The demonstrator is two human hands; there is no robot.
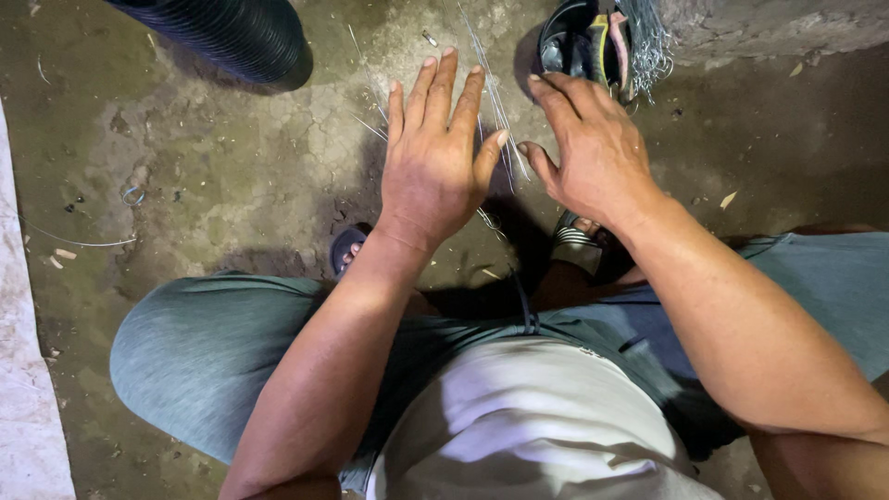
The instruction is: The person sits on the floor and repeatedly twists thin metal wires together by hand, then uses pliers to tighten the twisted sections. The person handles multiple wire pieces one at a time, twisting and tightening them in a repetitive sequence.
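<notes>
1. Two bare hands are held over a cracked, dirty concrete floor (pixel 231 176), seen from above by a person who sits low with the knees apart.
2. The left hand (pixel 433 157) is flat, back side up, with the fingers straight and close together; it holds nothing.
3. The right hand (pixel 593 148) is also open, fingers a little bent and spread; its thumb is near the thumb of the left hand.
4. Several thin metal wires (pixel 500 120) run between the two hands, from the top of the view down toward the person's feet. I cannot tell if any finger really touches them.
5. One black ribbed pipe (pixel 222 32) is at the top left.
6. Some sandals (pixel 583 42) lie at the top, just beside a bundle of thin wire (pixel 648 42).
</notes>
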